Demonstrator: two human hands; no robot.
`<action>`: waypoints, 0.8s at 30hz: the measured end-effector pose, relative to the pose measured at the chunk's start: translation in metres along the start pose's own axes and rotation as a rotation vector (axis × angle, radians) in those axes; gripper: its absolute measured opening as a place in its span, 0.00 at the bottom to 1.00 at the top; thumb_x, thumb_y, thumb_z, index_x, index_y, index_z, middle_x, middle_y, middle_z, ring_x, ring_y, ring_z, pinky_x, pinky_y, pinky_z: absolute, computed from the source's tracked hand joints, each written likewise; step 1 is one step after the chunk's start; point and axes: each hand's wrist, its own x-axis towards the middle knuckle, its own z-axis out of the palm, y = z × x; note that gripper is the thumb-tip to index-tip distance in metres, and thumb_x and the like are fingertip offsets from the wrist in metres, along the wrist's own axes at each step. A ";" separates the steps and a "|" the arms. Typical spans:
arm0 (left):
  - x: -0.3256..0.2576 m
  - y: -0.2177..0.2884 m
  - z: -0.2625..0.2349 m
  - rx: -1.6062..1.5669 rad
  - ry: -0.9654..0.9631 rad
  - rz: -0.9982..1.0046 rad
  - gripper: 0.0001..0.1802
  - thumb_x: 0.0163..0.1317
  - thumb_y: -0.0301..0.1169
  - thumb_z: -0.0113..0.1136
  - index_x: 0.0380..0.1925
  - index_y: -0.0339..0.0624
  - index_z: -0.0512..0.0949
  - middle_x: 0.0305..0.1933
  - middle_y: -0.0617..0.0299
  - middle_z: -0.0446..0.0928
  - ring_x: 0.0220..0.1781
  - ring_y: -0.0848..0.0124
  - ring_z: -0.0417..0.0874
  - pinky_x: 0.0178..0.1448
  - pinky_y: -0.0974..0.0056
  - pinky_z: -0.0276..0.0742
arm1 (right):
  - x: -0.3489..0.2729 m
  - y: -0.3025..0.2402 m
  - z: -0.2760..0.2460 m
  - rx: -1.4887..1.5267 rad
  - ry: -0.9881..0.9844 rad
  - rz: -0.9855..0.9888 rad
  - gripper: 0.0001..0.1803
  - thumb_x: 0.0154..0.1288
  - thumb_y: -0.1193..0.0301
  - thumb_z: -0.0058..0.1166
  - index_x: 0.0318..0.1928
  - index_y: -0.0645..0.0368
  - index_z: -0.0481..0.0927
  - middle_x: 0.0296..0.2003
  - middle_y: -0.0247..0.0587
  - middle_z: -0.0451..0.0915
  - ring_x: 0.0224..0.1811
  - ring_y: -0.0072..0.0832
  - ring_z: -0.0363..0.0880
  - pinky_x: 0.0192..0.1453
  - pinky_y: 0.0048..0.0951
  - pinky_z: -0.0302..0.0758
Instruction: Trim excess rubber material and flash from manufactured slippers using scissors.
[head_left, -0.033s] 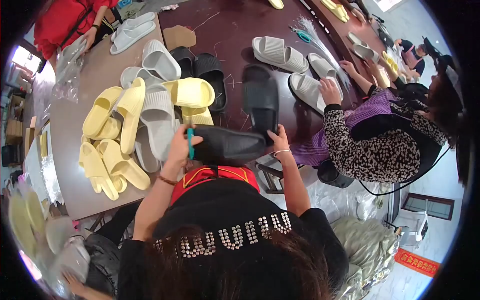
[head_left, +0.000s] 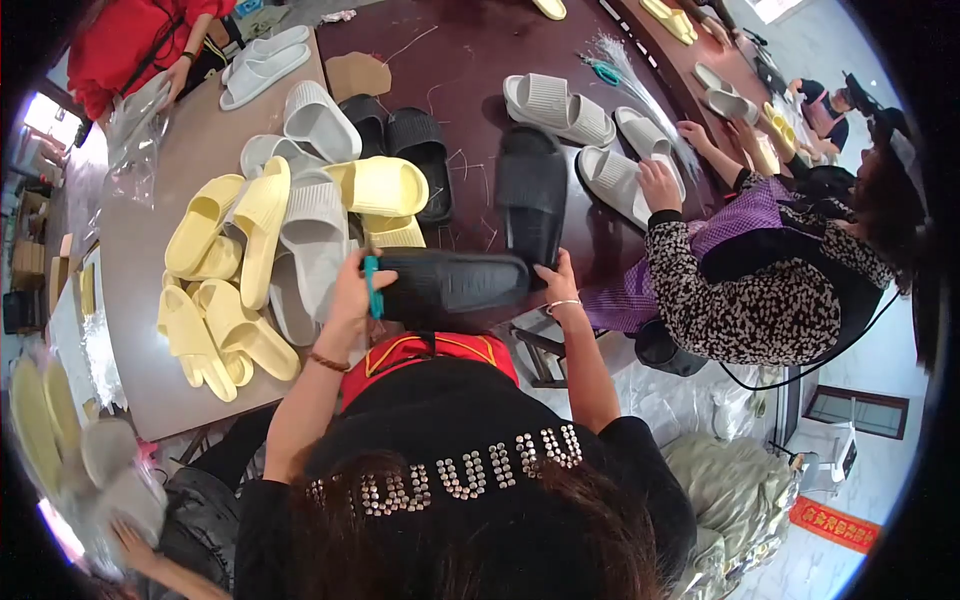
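A black slipper [head_left: 455, 285] lies sideways at the near edge of the dark table [head_left: 465, 60], just in front of my chest. My left hand [head_left: 348, 298] is closed around a small teal tool [head_left: 372, 286] and presses against the slipper's left end. My right hand [head_left: 558, 287] grips the slipper's right end, a thin bracelet on the wrist. A second black slipper [head_left: 530, 190] lies flat on the table just beyond, pointing away from me.
A heap of yellow slippers [head_left: 215, 290] and grey slippers [head_left: 312, 225] covers the tan board to my left. A black pair [head_left: 405, 145] and a grey pair [head_left: 558, 106] lie farther out. A co-worker's hand [head_left: 660, 186] in a spotted sleeve rests on grey slippers at the right. A person in red [head_left: 130, 40] stands at the far left.
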 end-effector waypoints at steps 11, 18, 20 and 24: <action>-0.012 -0.014 -0.001 -0.617 0.117 -0.341 0.14 0.47 0.25 0.59 0.33 0.47 0.67 0.28 0.61 0.72 0.26 0.66 0.75 0.22 0.63 0.71 | -0.045 -0.024 0.089 0.199 -0.079 0.005 0.31 0.46 0.86 0.45 0.51 0.60 0.51 0.41 0.39 0.66 0.41 0.26 0.67 0.50 0.25 0.65; -0.004 -0.002 0.053 -0.700 0.153 -0.163 0.08 0.50 0.29 0.57 0.29 0.50 0.68 0.24 0.62 0.73 0.20 0.66 0.75 0.22 0.62 0.71 | -0.055 0.012 0.128 0.352 -0.144 -0.135 0.34 0.49 0.85 0.44 0.56 0.53 0.48 0.41 0.39 0.67 0.40 0.27 0.69 0.41 0.26 0.70; -0.004 0.011 0.057 -0.753 0.058 -0.151 0.12 0.51 0.27 0.55 0.36 0.49 0.66 0.34 0.59 0.72 0.29 0.65 0.75 0.31 0.59 0.73 | -0.047 -0.011 0.124 0.389 -0.187 -0.064 0.34 0.49 0.85 0.44 0.56 0.51 0.48 0.42 0.40 0.67 0.41 0.29 0.69 0.40 0.27 0.71; -0.027 0.083 0.066 -0.850 -0.086 -0.151 0.17 0.52 0.25 0.53 0.43 0.48 0.64 0.40 0.54 0.71 0.35 0.65 0.75 0.37 0.58 0.75 | -0.004 -0.078 0.111 0.418 -0.190 0.142 0.34 0.50 0.85 0.41 0.56 0.46 0.48 0.47 0.43 0.65 0.46 0.34 0.70 0.39 0.33 0.74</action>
